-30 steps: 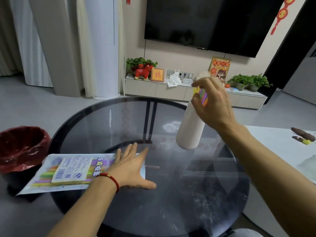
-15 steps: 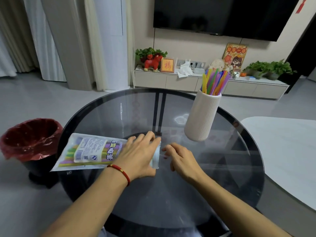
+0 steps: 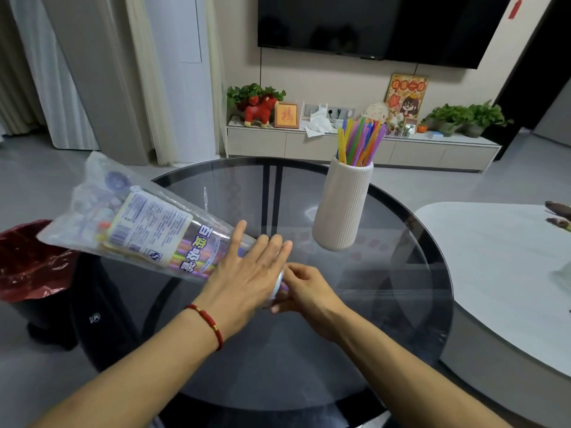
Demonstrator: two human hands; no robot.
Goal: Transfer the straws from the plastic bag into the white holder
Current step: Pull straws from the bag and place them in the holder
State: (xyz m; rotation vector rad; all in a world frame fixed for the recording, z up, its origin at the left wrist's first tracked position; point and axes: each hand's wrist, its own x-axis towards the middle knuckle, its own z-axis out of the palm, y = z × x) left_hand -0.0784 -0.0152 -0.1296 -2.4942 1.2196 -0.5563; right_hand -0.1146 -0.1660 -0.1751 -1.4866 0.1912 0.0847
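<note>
Straws (image 3: 360, 143) in yellow, green, purple, pink, blue and orange stand fanned in the holder (image 3: 341, 208), a ribbed white vase on the far right part of the bench (image 3: 401, 304). More straws show through the bag (image 3: 139, 223), a clear plastic sleeve with a printed label, which is raised off the bench and slants up to the left over the bench's left edge. The left hand (image 3: 247, 276) lies against the bag's near end, fingers straight and close together; whether the thumb grips beneath, I cannot tell. The right hand (image 3: 304, 291) has curled fingers pinching at the bag's mouth, where purple straw ends show. The bench is a round dark glass top. A red-lined bin (image 3: 27, 264) stands at left, a white table (image 3: 500, 273) at right, and a television (image 3: 370, 26) hangs above a low cabinet (image 3: 309, 143) far back.
</note>
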